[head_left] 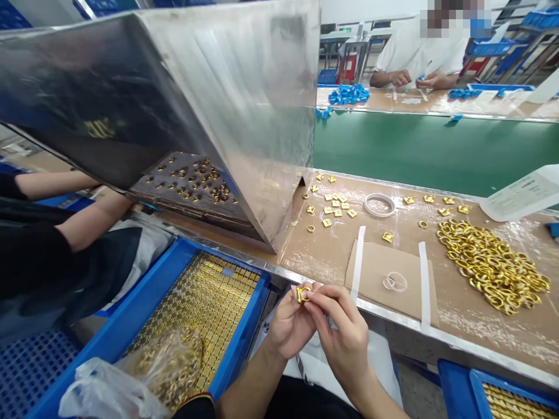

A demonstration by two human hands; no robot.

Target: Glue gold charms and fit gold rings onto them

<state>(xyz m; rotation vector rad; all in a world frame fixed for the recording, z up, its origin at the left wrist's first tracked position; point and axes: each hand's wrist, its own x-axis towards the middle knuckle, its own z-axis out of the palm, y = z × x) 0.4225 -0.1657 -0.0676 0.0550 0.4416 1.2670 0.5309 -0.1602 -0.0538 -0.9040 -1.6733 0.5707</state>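
Note:
A small gold ring with a squarish flat top is held in front of the table's near edge. My left hand is closed, pinching it between thumb and fingers. Closed at its other side, my right hand grips the round band with thumb and fingertips. Just beyond lies a cardboard sheet with white tape strips and a thin clear loop. A heap of gold rings is to the right. Loose gold square-topped pieces lie scattered at the back, near a white round band.
A metal hood stands at left, with gold pieces on a dark pad under it. A blue tray holds gold grid sheets and a plastic bag. Another person's arms reach in at left. Across the green belt sits a co-worker.

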